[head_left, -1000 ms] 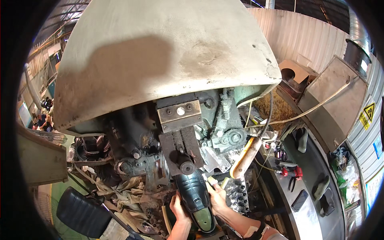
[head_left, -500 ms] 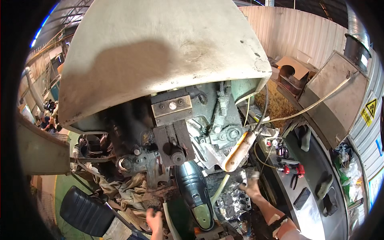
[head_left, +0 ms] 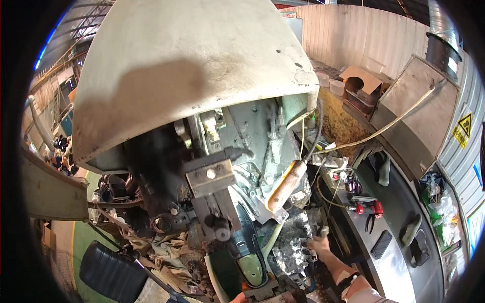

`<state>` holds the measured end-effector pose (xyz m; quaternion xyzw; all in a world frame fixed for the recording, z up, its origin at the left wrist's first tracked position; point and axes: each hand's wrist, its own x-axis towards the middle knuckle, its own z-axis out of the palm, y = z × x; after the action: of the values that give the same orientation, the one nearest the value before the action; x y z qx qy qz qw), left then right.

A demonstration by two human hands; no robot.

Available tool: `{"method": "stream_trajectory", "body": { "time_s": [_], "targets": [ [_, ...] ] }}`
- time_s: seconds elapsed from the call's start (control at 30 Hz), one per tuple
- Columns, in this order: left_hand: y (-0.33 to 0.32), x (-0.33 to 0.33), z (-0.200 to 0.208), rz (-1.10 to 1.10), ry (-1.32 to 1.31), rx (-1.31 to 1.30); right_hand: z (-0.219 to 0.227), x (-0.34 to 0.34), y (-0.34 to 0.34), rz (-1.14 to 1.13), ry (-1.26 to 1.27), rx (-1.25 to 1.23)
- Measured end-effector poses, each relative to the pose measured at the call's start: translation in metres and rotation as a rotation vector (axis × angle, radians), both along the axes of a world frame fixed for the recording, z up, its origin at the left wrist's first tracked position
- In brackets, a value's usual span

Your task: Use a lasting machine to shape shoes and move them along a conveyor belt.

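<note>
A glossy black shoe with a pale green heel-end surface (head_left: pixel 251 268) sits tilted, sole side hidden, in a dark holder (head_left: pixel 265 292) on the machine. Its front part is hidden under the machine's dark press block with a round knob (head_left: pixel 221 233). Only a sliver of my left hand (head_left: pixel 239 298) shows at the lower edge, beside the holder; its fingers are hidden. To the right of the shoe, my right hand (head_left: pixel 319 245) is closed, fingers bent, at a small pale stub (head_left: pixel 324 231) that I cannot make out clearly.
A large cream hood (head_left: pixel 202 60) overhangs the work. A wooden-looking handle (head_left: pixel 286 186) on a cable hangs right of the press. On the metal side bench lie a phone (head_left: pixel 381 244), a red-handled tool (head_left: pixel 371 208) and dark shoe-shaped pieces (head_left: pixel 418 247). A black seat (head_left: pixel 112 270) stands left.
The press block now covers more of the shoe's front. My left hand has dropped from beside the shoe to the lower edge. My right hand is slightly lower, and the view has shifted.
</note>
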<state>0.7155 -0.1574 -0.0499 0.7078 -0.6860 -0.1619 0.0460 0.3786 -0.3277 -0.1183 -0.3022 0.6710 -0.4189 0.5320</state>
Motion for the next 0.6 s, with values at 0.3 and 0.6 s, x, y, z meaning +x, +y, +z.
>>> {"method": "stream_trajectory", "body": {
  "time_s": [0.3,0.6],
  "targets": [
    [0.043,0.013,0.041,0.358,0.422,0.151,0.110,-0.019,0.018,-0.196,-0.045,-0.091],
    [0.111,0.131,0.230,0.821,1.429,-0.776,0.259,0.074,0.123,0.563,0.369,-1.013]
  ]
}}
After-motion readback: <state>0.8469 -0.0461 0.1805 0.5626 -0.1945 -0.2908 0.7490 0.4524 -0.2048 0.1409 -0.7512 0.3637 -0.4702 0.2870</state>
